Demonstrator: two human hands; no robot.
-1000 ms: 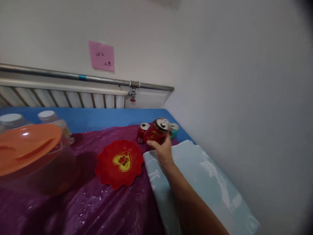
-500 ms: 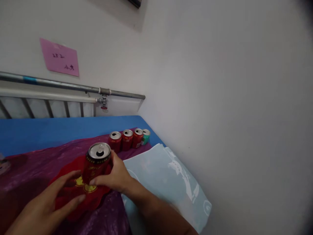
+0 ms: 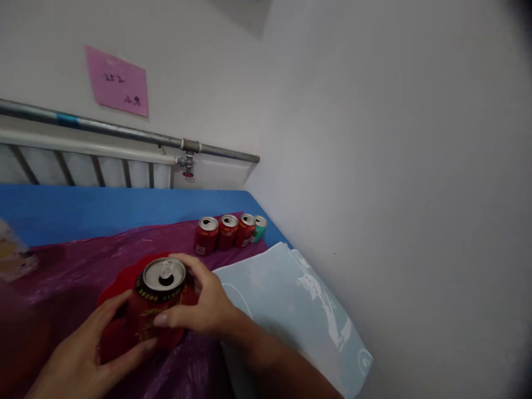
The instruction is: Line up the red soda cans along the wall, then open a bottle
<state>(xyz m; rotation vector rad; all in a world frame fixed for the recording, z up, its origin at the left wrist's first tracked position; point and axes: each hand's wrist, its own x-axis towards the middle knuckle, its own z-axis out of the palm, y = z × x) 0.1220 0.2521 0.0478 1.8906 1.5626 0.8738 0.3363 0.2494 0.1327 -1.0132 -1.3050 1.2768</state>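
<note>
I have both hands on the open red drink can, which now stands over the red scalloped plate near the middle of the worktop. A second ago my right hand alone held that can tilted in the air, far back by the row of cans; half a second ago it was coming down on the plate with my left hand only reaching in. Now the left hand has closed in: its fingers curl against the can's left side, while the right hand wraps the right side, thumb across the front. So the hands are clamped on the can from both sides. I judge that it rests on the plate or hangs just above it; the hands hide its base, so I cannot tell which.

The can's top is open and its pull tab shows. At the far edge of the purple plastic sheet, three more red cans stand in a row, touching, with a green can at their right end. To the right of the plate lies a pale blue folded plastic bag, its near corner under my right forearm. Beyond the sheet is the blue worktop, then a radiator and pipe against the wall, with a pink note above.
</note>
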